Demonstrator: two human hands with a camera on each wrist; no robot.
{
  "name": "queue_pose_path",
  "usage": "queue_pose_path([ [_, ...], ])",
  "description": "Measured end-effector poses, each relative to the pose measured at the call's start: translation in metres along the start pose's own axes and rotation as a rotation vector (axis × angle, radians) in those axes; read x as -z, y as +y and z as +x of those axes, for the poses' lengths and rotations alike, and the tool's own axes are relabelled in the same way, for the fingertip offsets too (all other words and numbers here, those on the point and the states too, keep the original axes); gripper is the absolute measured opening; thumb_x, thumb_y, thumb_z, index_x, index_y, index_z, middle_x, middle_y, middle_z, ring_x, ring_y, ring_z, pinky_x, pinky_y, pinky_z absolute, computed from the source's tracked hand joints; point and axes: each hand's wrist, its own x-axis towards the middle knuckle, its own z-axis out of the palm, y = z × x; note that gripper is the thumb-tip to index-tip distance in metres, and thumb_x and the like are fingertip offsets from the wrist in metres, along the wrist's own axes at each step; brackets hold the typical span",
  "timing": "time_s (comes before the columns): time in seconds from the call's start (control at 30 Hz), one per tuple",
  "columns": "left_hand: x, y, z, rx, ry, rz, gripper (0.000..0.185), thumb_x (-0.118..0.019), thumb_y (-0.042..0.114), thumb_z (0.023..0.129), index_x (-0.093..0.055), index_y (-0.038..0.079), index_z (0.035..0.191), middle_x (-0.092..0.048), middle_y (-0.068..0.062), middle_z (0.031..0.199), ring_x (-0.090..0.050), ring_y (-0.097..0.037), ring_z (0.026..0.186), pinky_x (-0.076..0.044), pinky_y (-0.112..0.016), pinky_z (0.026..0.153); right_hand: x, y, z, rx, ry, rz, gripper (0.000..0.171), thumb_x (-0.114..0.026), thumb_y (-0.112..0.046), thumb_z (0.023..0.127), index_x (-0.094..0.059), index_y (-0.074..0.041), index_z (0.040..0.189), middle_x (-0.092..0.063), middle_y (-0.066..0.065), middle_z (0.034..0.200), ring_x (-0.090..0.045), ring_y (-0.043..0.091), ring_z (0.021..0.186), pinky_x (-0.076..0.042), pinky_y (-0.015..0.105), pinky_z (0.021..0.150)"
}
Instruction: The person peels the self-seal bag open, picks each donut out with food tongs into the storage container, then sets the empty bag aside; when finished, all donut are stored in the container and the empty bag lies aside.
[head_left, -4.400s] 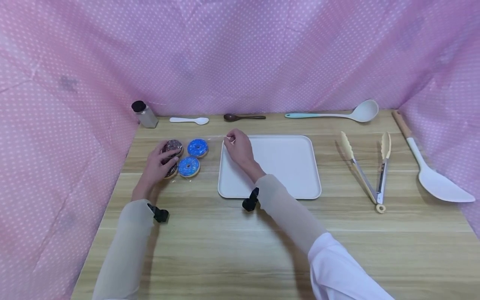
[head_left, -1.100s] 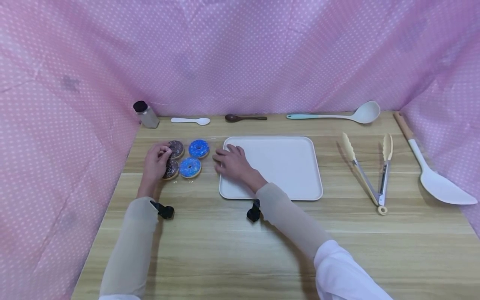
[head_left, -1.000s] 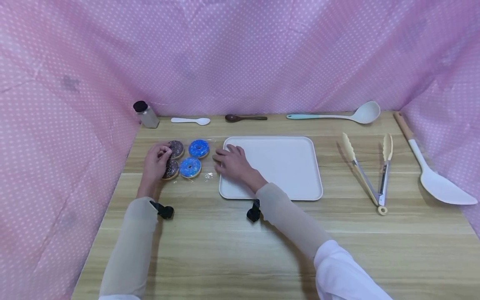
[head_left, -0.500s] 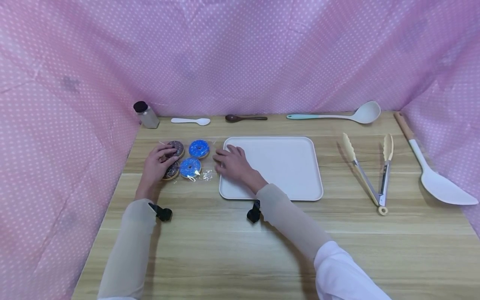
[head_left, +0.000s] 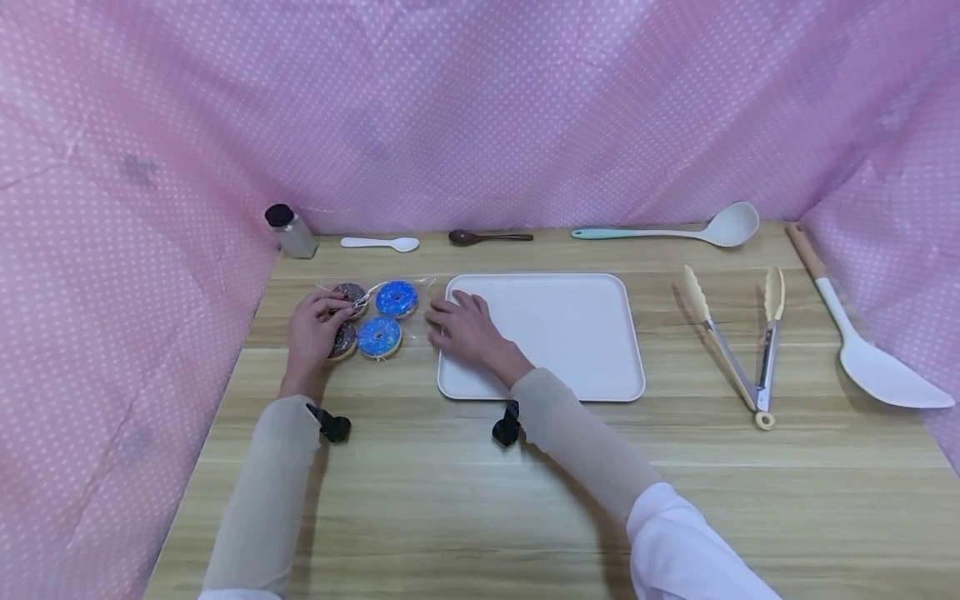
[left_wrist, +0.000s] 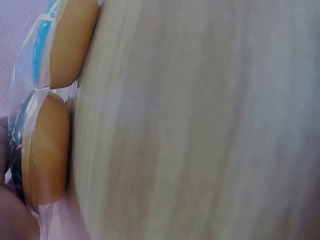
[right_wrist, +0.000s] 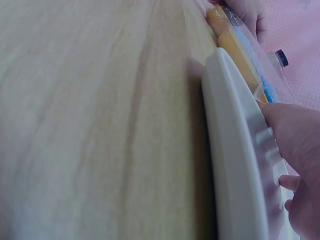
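Note:
A clear plastic bag (head_left: 422, 293) lies on the left of the table around two blue-iced donuts (head_left: 379, 337) and two dark chocolate ones (head_left: 345, 342). My left hand (head_left: 309, 333) pinches the film over the chocolate pair, and creases spread from its fingertips. The left wrist view has the donuts (left_wrist: 47, 147) side-on inside the film, with part of the hand at the lower left. Fingers relaxed and spread, my right hand (head_left: 476, 333) rests at the left edge of the white tray (head_left: 570, 333), its fingertips close to the bag. That tray rim (right_wrist: 232, 150) fills much of the right wrist view.
Behind the bag stand a black-capped shaker (head_left: 292, 232), a white spoon (head_left: 380, 243) and a dark wooden spoon (head_left: 487, 237). Farther right lie a ladle (head_left: 731, 225), tongs (head_left: 763, 375) and a white turner (head_left: 885, 367). A pink dotted cloth (head_left: 480, 108) encloses the back and sides.
Since the earliest frame, my right hand has let go of the bag's far right corner and settled at the tray's left edge. Recently my left fingers have shifted over the film, creasing it.

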Motion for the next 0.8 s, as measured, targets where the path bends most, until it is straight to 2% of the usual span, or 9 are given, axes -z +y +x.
queue_pose_path([
  [0.13, 0.001, -0.002, 0.000, 0.031, 0.002, -0.055, 0.019, -0.068, 0.016, 0.089, -0.070, 0.001, 0.100, -0.061, -0.009, 0.121, -0.050, -0.024, 0.121, -0.040, -0.041, 0.105, 0.000, 0.000, 0.000, 0.002, -0.003, -0.004, 0.044, -0.047, -0.045, 0.097, -0.051, -0.029, 0.137, -0.040, -0.007, 0.150, -0.021, 0.029, 0.145, -0.017, 0.052, 0.116],
  [0.27, 0.002, -0.002, 0.002, 0.055, -0.006, -0.085, 0.022, -0.067, 0.017, 0.090, -0.069, -0.002, 0.101, -0.060, -0.011, 0.123, -0.049, -0.025, 0.123, -0.036, -0.040, 0.109, 0.000, -0.001, 0.000, 0.003, -0.013, -0.002, 0.044, -0.047, -0.045, 0.097, -0.051, -0.029, 0.138, -0.039, -0.006, 0.151, -0.020, 0.029, 0.145, -0.016, 0.052, 0.116],
  [0.53, 0.007, 0.002, 0.006, 0.062, -0.062, 0.000, 0.032, -0.061, 0.024, 0.094, -0.067, -0.005, 0.106, -0.057, -0.014, 0.127, -0.048, -0.030, 0.126, -0.032, -0.043, 0.112, 0.003, -0.002, -0.001, 0.001, -0.019, -0.007, 0.044, -0.047, -0.045, 0.097, -0.050, -0.029, 0.138, -0.039, -0.006, 0.151, -0.020, 0.030, 0.145, -0.015, 0.052, 0.116],
  [0.8, 0.013, 0.011, 0.007, 0.145, -0.131, -0.010, 0.036, -0.055, 0.027, 0.098, -0.063, -0.004, 0.111, -0.052, -0.015, 0.135, -0.047, -0.032, 0.126, -0.039, -0.047, 0.106, 0.003, -0.002, 0.000, 0.003, -0.028, -0.010, 0.044, -0.046, -0.045, 0.097, -0.050, -0.029, 0.138, -0.039, -0.005, 0.151, -0.020, 0.030, 0.145, -0.015, 0.051, 0.117],
])
